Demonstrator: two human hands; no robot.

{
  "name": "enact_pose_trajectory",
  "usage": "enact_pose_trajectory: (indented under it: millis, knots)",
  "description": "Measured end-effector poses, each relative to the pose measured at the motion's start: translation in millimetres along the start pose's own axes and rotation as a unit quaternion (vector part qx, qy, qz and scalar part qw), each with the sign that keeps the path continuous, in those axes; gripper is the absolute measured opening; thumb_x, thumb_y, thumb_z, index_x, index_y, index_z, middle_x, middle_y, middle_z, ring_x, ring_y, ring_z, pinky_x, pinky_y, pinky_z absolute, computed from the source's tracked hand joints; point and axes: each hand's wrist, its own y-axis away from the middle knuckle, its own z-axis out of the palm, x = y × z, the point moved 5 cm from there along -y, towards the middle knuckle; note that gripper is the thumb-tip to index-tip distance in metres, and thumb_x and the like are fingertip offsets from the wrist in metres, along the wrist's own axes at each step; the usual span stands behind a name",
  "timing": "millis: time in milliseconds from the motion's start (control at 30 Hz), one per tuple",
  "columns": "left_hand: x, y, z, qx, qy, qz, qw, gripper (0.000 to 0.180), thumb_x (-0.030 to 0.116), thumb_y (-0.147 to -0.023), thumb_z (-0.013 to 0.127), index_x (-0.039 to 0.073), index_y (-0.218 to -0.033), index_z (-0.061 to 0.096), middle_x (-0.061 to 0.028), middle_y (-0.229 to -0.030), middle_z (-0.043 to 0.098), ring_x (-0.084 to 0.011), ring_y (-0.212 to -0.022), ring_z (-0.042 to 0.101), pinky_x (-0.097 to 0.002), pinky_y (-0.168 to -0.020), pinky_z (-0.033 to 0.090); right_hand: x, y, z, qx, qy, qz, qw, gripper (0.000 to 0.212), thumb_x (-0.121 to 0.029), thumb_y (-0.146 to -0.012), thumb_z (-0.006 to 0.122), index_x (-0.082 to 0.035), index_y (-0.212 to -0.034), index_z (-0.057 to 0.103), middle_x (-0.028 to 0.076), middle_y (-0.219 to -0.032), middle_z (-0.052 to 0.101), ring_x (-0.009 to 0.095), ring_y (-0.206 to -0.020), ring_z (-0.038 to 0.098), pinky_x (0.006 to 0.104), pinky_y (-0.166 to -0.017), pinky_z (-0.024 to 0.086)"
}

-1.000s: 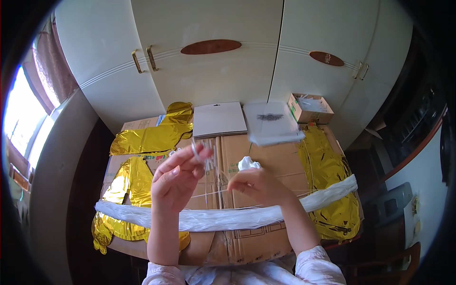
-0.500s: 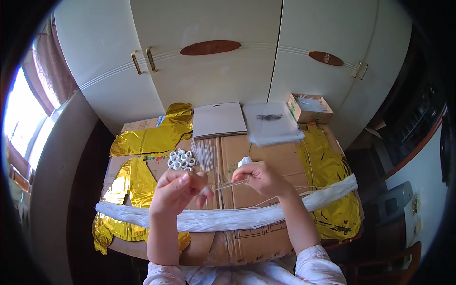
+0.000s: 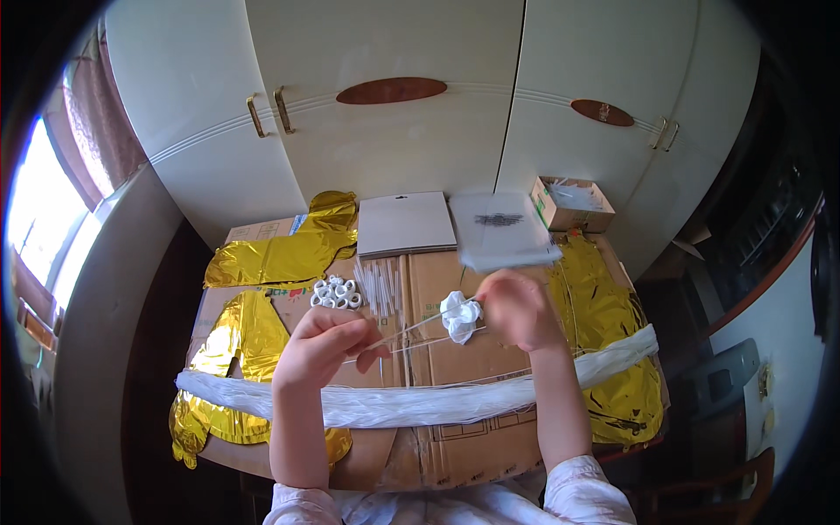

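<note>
A thin white string [image 3: 416, 328] stretches between my two hands above the table, with two strands showing. My left hand [image 3: 331, 344], fingers curled, pinches its left end. My right hand [image 3: 522, 311] is smeared by motion but closed, and the upper strand runs up to its fingertips. A crumpled white bundle [image 3: 459, 317] lies on the cardboard just left of my right hand, behind the strands. Beneath both forearms a long hank of white string [image 3: 429, 407] spans the table from side to side. A pile of white rings [image 3: 336, 292] sits beyond my left hand.
Clear straws [image 3: 378, 287] lie beside the rings. Gold foil balloons [image 3: 254, 328] cover the left, and another gold foil sheet [image 3: 604, 350] the right. Farther back are stacked grey-white card [image 3: 407, 223], clear plastic bags [image 3: 503, 232] and a small box [image 3: 573, 206]. Flattened cardboard [image 3: 437, 276] covers the tabletop.
My right hand has moved right and slightly up, drawing the string longer and uncovering the crumpled white bundle. My left hand has shifted slightly, its fingers curled in more.
</note>
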Motion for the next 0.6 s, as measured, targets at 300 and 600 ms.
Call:
enact_pose_trajectory:
  millis: [300,600]
  knots:
    - [-1,-13,3,0.120,-0.245,0.083,0.959,0.038,0.004,-0.087,0.047,0.000,-0.125,0.047,-0.0101,-0.108,0.062,-0.0088,-0.075,0.044,-0.0247,-0.075,0.039,-18,11,57,-0.125,0.240,-0.084,0.959,0.014,-0.014,-0.086,0.058,-0.002,-0.081,0.064,0.003,-0.071,0.062,0.007,-0.060,0.051,0.0218,-0.055,0.041]
    - [-21,-10,20,-0.027,-0.107,-0.004,0.994,0.020,0.005,-0.086,0.051,-0.006,-0.100,0.061,-0.0091,-0.083,0.063,-0.0138,-0.072,0.056,-0.0278,-0.071,0.043,4,0,25,0.094,0.133,-0.066,0.985,0.015,-0.015,-0.088,0.056,-0.002,-0.084,0.063,-0.004,-0.063,0.053,0.002,-0.054,0.039,0.0177,-0.046,0.030]
